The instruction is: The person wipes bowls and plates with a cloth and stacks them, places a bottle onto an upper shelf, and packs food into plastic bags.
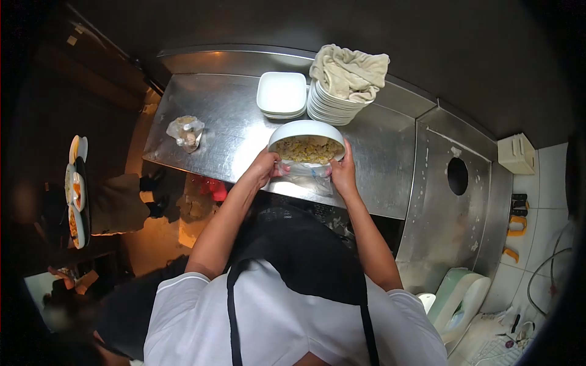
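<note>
A white bowl (306,129) is tilted toward me over the steel counter, with yellowish, rice-like food (308,148) inside. Against its near rim lies a clear plastic bag (305,171) with some pink marks. My left hand (267,163) is closed at the bowl's left side, where the bag's edge meets the rim. On the right side, my right hand (343,171) grips bowl and bag the same way. Some fingertips are hidden behind the bowl and bag.
Behind the bowl stand square white dishes (281,93) and a tall plate stack (336,105) topped by a beige cloth (349,70). A small knotted bag (186,133) lies left. The right counter has a round hole (457,176). Another person carries plated food (77,192) at far left.
</note>
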{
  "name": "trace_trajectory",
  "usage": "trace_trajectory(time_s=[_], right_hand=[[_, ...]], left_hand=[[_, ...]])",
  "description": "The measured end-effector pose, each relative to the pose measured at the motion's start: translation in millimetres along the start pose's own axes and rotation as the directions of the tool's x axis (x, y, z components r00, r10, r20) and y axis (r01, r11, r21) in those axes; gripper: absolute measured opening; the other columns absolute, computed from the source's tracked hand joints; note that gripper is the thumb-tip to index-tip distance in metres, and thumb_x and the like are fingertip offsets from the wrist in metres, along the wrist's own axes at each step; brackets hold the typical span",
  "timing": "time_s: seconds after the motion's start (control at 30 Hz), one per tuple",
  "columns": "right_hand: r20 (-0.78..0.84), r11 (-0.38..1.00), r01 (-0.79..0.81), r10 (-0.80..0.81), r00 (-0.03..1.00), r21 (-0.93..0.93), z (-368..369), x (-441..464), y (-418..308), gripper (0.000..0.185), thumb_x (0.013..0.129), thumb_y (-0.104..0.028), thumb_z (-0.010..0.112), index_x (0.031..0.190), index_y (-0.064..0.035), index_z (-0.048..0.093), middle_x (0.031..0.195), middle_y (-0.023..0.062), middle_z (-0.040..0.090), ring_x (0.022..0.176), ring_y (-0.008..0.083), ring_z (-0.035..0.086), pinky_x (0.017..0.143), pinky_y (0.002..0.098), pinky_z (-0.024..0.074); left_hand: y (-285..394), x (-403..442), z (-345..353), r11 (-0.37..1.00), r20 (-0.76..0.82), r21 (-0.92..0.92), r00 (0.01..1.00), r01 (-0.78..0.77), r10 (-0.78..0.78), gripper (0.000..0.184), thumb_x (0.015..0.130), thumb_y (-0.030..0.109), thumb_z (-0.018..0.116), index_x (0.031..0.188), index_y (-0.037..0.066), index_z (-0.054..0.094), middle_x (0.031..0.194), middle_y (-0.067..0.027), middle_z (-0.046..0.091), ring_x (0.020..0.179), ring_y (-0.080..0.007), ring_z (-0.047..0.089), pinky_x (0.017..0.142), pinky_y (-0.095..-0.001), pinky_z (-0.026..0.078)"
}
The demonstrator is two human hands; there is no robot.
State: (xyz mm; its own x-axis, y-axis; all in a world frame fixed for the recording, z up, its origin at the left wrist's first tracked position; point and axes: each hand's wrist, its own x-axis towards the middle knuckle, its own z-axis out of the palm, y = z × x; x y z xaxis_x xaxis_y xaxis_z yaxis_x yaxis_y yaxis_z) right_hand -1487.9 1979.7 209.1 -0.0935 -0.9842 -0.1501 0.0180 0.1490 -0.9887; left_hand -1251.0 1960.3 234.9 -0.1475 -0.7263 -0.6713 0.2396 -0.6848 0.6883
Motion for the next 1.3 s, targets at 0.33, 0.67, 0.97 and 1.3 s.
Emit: trace_trajectory(time_s=[0.33,0.67,0.97,1.3], right_hand=[[-0.174,0.946,0.18,-0.232,0.957,-0.271,-20.4,10.3,30.4,0.075,0.08,0.021,0.041,0.148,-0.0116,0.045,0.127,0.0144,0.06,0.075,0.0154,0.062,0.055,0.0288,0.0516],[-0.279,0.966,0.002,-0.076,0.957,-0.257,-19.0,16.6,33.9,0.074,0.078,0.021,0.042,0.146,-0.0091,0.048,0.133,0.0164,0.06,0.101,0.0238,0.066,0.07,0.0301,0.0552],[-0.267,0.881,0.051,-0.198,0.943,-0.47,-26.0,35.0,33.6,0.066,0.084,0.017,0.047,0.145,-0.0085,0.048,0.121,0.0149,0.068,0.097,0.027,0.069,0.08,0.0322,0.0544],[-0.211,0.999,-0.034,0.035,0.977,0.005,-31.4,35.3,34.8,0.071,0.08,0.016,0.055,0.147,-0.0056,0.046,0.116,0.0116,0.067,0.069,0.0139,0.062,0.055,0.0258,0.0493]], left_hand=[[-15.2,29.4,30.0,0.994,-0.046,0.096,0.997,-0.05,0.055,0.047,0.088,-0.006,0.042,0.134,0.0,0.05,0.103,-0.0131,0.065,0.069,-0.015,0.062,0.058,-0.0302,0.059],[-40.0,51.4,32.5,0.995,-0.107,0.056,0.99,-0.084,0.09,0.053,0.091,-0.004,0.036,0.14,0.009,0.05,0.1,-0.0111,0.064,0.058,-0.0125,0.054,0.05,-0.0267,0.053],[-29.1,52.3,40.7,0.999,-0.116,0.012,0.992,-0.049,0.05,0.054,0.089,-0.006,0.035,0.139,0.006,0.049,0.09,-0.0127,0.064,0.054,-0.0125,0.054,0.043,-0.027,0.05],[-32.6,48.0,52.9,0.981,-0.192,0.034,0.962,-0.192,0.195,0.053,0.083,-0.009,0.039,0.134,-0.004,0.051,0.1,-0.0169,0.066,0.065,-0.0198,0.062,0.054,-0.0327,0.055]])
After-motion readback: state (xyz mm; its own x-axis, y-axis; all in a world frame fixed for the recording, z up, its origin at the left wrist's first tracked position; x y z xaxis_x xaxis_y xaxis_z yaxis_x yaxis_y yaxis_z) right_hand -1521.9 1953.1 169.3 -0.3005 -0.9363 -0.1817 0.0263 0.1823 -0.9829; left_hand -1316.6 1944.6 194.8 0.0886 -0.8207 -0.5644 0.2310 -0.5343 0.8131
